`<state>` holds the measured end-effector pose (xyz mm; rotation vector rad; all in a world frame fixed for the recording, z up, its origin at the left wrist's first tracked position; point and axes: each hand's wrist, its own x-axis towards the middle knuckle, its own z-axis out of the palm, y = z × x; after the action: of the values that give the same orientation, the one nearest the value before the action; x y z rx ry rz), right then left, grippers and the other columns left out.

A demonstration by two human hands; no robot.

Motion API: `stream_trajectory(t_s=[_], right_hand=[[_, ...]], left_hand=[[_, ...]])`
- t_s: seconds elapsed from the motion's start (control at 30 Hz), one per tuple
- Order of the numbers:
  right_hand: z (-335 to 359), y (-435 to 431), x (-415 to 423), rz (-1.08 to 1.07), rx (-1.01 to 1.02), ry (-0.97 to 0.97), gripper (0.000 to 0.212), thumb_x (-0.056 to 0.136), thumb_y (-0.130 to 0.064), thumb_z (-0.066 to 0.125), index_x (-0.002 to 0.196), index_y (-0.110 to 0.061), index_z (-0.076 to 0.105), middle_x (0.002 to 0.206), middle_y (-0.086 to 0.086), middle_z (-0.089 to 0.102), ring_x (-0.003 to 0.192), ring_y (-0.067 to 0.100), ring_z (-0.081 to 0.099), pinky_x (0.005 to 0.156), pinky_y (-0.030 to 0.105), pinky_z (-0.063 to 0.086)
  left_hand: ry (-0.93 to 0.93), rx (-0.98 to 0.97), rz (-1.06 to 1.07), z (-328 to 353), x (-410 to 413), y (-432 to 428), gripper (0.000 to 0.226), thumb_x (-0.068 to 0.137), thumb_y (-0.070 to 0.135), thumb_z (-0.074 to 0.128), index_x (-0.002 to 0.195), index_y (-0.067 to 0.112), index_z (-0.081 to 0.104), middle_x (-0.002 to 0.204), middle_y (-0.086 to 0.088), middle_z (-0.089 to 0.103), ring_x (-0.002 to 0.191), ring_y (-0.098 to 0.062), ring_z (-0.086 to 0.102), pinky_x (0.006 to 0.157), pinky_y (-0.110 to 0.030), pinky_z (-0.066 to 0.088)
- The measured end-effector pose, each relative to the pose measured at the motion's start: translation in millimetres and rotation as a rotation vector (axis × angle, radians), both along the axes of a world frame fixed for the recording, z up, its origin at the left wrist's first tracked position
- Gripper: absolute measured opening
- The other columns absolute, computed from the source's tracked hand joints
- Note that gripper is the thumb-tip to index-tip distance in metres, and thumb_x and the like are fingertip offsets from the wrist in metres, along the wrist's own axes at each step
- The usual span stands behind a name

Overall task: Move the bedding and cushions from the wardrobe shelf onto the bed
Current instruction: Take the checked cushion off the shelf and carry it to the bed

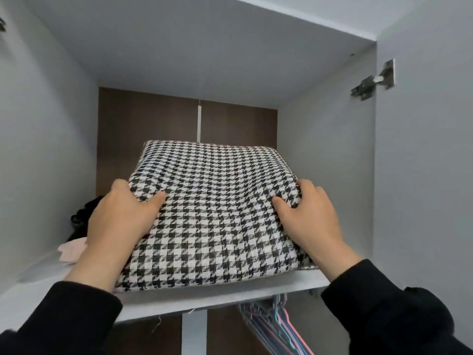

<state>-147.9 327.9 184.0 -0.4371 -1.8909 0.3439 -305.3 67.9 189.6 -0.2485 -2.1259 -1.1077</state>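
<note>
A black-and-white houndstooth cushion lies flat on the white wardrobe shelf, filling most of its middle and right. My left hand grips the cushion's left edge, thumb on top and fingers tucked around the side. My right hand grips the right edge the same way, bunching the fabric. Both arms wear black sleeves. The bed is out of view.
A black item and a pale pink cloth sit at the shelf's left, behind my left wrist. Several coloured hangers hang under the shelf at right. The open door with a metal hinge stands at right.
</note>
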Motion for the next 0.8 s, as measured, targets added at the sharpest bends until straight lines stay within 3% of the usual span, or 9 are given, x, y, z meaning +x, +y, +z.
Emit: stream_trajectory(t_s=[0.17,0.37,0.6,0.8], right_hand=[[-9.1,-6.6,88.9,0.003,0.036,0.066,0.050,0.080,-0.057,0.057,0.118,-0.025,0.049,0.100,-0.004,0.052,0.085,0.013,0.048,0.068,0.032,0.039],[-18.9,-24.4,198.3,0.018,0.008,0.069,0.065,0.077,-0.059,0.057,0.130,-0.024,0.044,0.109,-0.004,0.051,0.093,0.012,0.044,0.076,0.032,0.039],[-9.8,-59.8,286.2,-0.024,-0.040,0.006,0.074,0.077,-0.067,0.054,0.133,-0.020,0.041,0.112,0.003,0.051,0.097,0.021,0.049,0.077,0.034,0.041],[0.1,-88.5,347.0,-0.097,-0.030,0.062,0.073,0.078,-0.065,0.055,0.132,-0.018,0.041,0.111,0.003,0.052,0.097,0.022,0.052,0.076,0.033,0.041]], left_hand=[[0.037,0.059,0.009,-16.5,83.2,-2.5,0.052,0.078,0.064,0.060,0.091,0.018,0.042,0.072,0.003,0.050,0.057,-0.014,0.042,0.046,-0.028,0.021],[0.097,0.150,-0.088,-38.1,184.9,-16.2,0.046,0.078,0.060,0.062,0.089,0.021,0.042,0.078,0.004,0.053,0.064,-0.015,0.048,0.051,-0.033,0.036],[0.173,0.209,-0.144,-43.0,268.8,-39.5,0.041,0.079,0.056,0.063,0.084,0.024,0.039,0.076,0.005,0.053,0.063,-0.012,0.048,0.049,-0.030,0.035],[0.226,0.266,-0.214,-36.5,307.7,-50.9,0.039,0.078,0.056,0.064,0.085,0.025,0.042,0.078,0.007,0.054,0.066,-0.011,0.050,0.051,-0.031,0.038]])
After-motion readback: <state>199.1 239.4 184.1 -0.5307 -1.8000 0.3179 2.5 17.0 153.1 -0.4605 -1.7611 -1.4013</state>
